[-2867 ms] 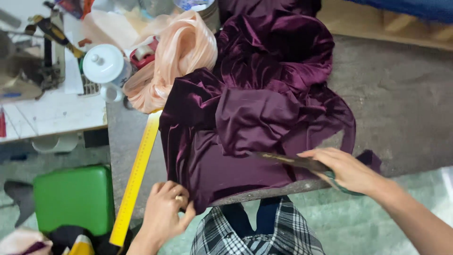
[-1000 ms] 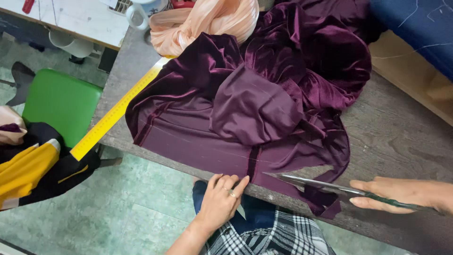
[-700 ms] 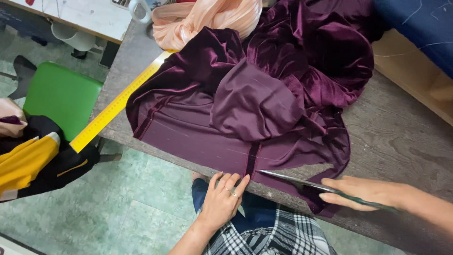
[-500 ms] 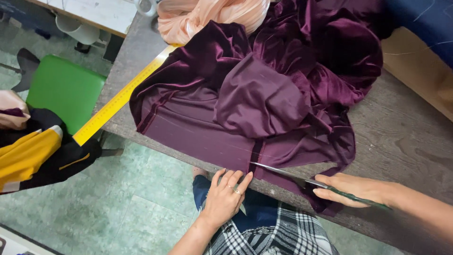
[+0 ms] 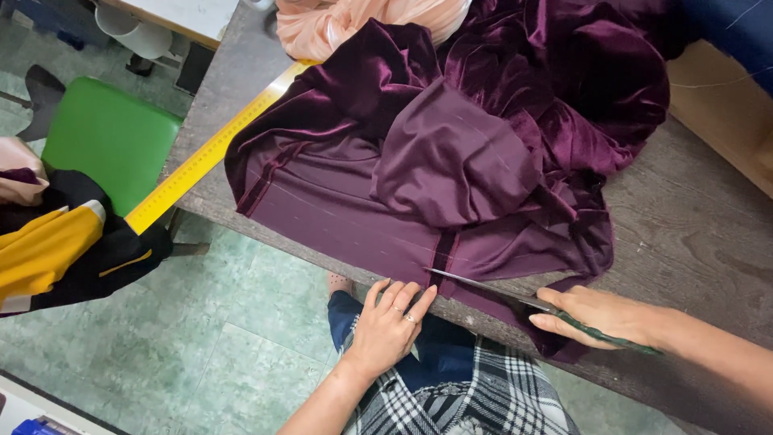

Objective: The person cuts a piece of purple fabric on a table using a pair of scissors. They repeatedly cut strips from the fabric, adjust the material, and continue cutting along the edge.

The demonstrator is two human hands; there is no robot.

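In the head view we are risking a crooked cut, since our left hand (image 5: 385, 326) is only lying flat, fingers spread, under the near hem while our right hand (image 5: 605, 316), clamped on the scissors (image 5: 515, 300), is working along the plum velvet garment (image 5: 451, 153), bunched, lining-side up, on the grey table (image 5: 692, 234).

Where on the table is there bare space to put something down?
The grey wooden table is bare to the right of the purple velvet fabric, up to the tan board. A narrow strip lies beside the yellow ruler. Near the scissors it is crowded.
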